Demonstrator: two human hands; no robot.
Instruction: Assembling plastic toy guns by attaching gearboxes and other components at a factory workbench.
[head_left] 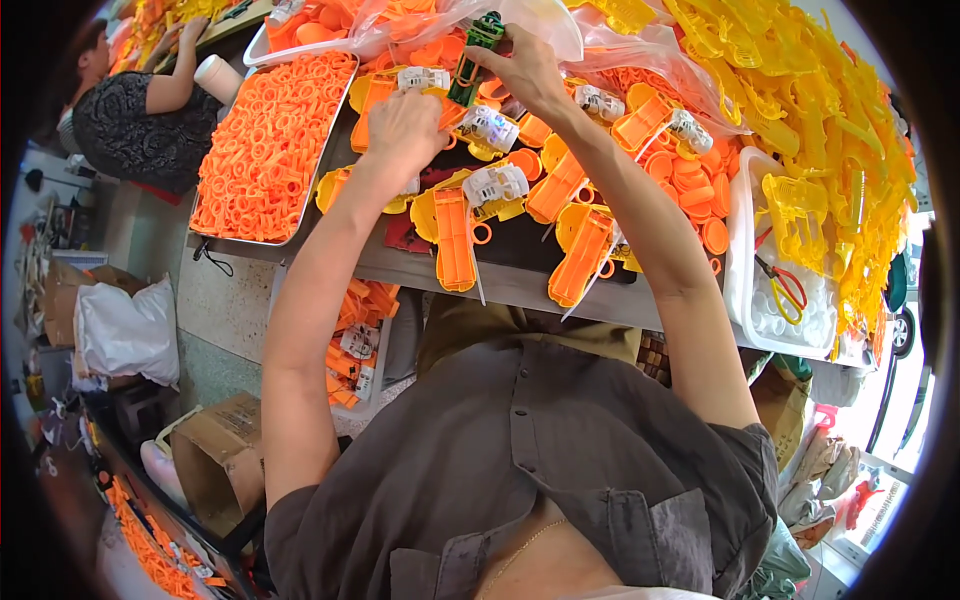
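Note:
My right hand (528, 72) is at the far side of the table, its fingers closed around a green and black stick-shaped tool that looks like a screwdriver (484, 36). The tool points down toward the toy parts; its tip is hidden. Just left of it, my left hand (405, 128) is curled over an orange and yellow plastic toy part (450, 112), mostly covered by the fingers. Several similar orange and yellow toy assemblies (455, 235) lie nearer me, with printed white cylinders (496, 184) on them. Another assembly (582, 258) sits close to the front edge.
A metal tray of small orange rings (262, 150) stands at the left. At the right, a white bin (742, 250) holds clear parts and scissors (785, 292), beside a high heap of yellow parts (800, 120). Below the table is a box of orange parts (365, 320). Another person (140, 125) works far left.

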